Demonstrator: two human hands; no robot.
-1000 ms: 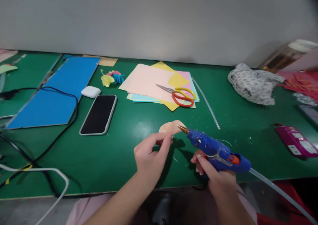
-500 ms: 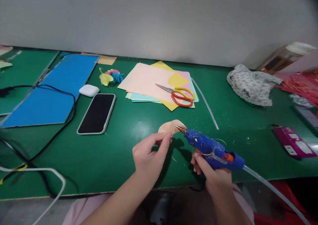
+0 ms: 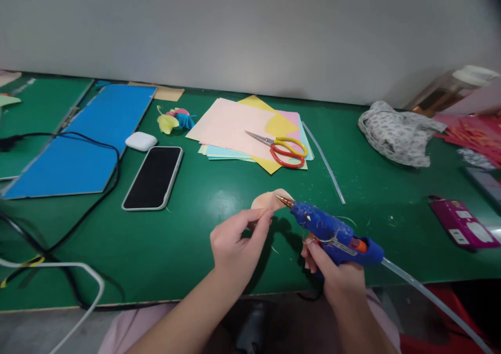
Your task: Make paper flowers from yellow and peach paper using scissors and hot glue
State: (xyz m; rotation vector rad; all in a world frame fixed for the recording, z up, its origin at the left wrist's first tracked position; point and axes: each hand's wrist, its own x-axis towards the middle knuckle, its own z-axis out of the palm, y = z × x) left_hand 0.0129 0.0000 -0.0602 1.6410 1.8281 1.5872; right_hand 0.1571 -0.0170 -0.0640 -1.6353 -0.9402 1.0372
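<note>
Just below frame centre: peach paper cutout (image 3: 261, 202), long axis roughly left-right, pinched at its near edge by left hand (image 3: 237, 247) (nearer). Right hand (image 3: 342, 283) grips blue hot-glue gun (image 3: 326, 228), nozzle (image 3: 285, 201) pointing up-left over cutout's right part; contact unclear.

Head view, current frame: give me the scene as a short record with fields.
left hand: left hand pinches a peach paper piece
right hand: right hand grips a blue glue gun
nozzle: copper-coloured nozzle overlaps the paper piece in view; contact cannot be told
surface: green table
behind hands: red-and-yellow scissors on stacked coloured paper; translucent stick to their right
left side: phone, white case, blue board
right side: patterned cloth, magenta object
</note>
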